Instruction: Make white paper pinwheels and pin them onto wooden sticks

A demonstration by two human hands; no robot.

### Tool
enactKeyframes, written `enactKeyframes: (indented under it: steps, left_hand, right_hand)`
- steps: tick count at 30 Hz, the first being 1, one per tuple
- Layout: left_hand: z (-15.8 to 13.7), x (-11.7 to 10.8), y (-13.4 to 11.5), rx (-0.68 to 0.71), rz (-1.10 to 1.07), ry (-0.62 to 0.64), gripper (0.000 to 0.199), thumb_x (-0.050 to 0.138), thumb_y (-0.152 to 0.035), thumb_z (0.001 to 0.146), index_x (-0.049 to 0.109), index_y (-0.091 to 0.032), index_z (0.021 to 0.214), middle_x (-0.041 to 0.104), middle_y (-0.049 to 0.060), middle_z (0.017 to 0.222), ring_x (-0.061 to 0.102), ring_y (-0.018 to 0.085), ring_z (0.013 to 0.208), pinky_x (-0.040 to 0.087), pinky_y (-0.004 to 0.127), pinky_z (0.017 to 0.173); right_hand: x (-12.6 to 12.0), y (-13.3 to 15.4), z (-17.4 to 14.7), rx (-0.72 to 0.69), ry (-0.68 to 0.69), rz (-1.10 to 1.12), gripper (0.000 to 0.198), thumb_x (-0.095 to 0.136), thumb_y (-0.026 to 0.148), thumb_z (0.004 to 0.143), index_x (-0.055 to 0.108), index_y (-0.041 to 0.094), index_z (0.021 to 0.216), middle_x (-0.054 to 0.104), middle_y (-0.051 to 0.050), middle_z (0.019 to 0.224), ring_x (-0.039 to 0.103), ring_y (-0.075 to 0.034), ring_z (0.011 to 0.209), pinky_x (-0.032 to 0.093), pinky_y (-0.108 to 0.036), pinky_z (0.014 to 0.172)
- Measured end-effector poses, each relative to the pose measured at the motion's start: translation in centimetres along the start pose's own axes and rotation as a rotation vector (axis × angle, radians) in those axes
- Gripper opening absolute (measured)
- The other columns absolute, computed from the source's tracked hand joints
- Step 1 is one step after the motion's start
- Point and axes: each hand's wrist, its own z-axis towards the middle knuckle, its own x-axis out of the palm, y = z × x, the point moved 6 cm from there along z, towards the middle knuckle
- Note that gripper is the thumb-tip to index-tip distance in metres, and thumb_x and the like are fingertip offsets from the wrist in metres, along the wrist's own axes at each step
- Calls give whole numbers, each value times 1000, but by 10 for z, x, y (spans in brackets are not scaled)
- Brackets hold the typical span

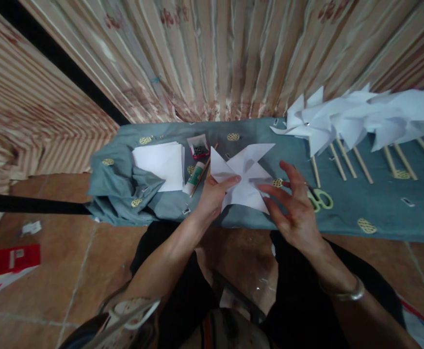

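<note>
A white paper pinwheel (pixel 250 169) with folded blades is held up over the cloth-covered table. My left hand (pixel 214 196) grips it from the left, thumb pressed near its centre and the other fingers hidden beneath. On the right side, my right hand (pixel 294 206) has its fingers spread, the fingertips close to the pinwheel's right blade; whether they touch it I cannot tell. Behind that hand lie green-handled scissors (pixel 323 198), partly covered. Left of the pinwheel are a glue stick (pixel 194 178), a thin wooden stick (pixel 205 169) and a small box of dark pins (pixel 199 148).
A stack of white paper squares (pixel 161 165) sits on the left of the blue-green cloth (pixel 346 208), which is bunched there. Several finished pinwheels (pixel 357 116) on wooden sticks overlap at the back right. A striped curtain (pixel 215 58) hangs behind the table.
</note>
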Motion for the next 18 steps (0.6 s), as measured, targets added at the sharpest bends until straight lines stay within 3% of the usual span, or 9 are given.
enactKeyframes:
  steps: [8, 18]
  left_hand:
    - [-4, 0, 6, -15, 22, -9, 32, 85, -24, 57, 75, -15, 87, 78, 7, 90, 72, 22, 81, 55, 35, 81]
    - [-5, 3, 4, 37, 102, -31, 28, 86, -28, 54, 75, -17, 78, 77, 3, 81, 69, 19, 72, 54, 29, 70]
  right_hand:
    - [3, 7, 3, -58, 66, 58, 16, 67, 20, 89, 76, 28, 100, 41, 1, 159, 34, -33, 149, 40, -58, 115]
    - [10, -3, 7, 181, -33, 68, 9, 67, 30, 89, 72, 25, 85, 54, -7, 148, 38, -32, 146, 37, -58, 115]
